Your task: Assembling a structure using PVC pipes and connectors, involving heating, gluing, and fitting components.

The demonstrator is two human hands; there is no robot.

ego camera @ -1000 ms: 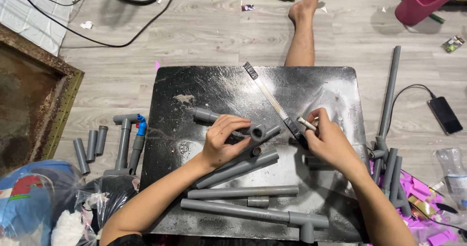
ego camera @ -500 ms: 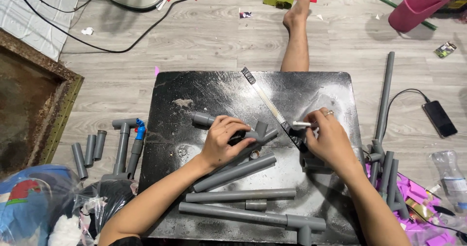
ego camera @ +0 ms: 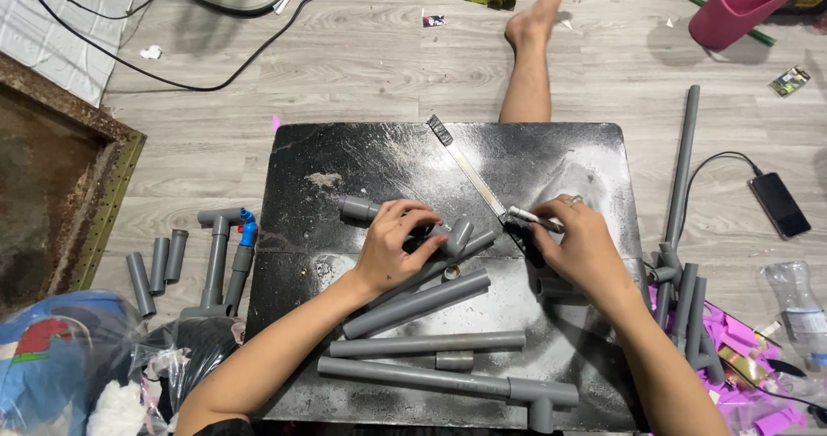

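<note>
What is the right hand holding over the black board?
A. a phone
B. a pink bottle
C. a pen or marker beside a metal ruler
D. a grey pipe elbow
C: the right hand grips a slim pen with its tip at the ruler, which lies slantwise on the board; the phone lies apart on the floor.

Left hand (ego camera: 392,246) pressed flat, fingers curled; right hand (ego camera: 579,245) pinching, both forearms extended forward.
</note>
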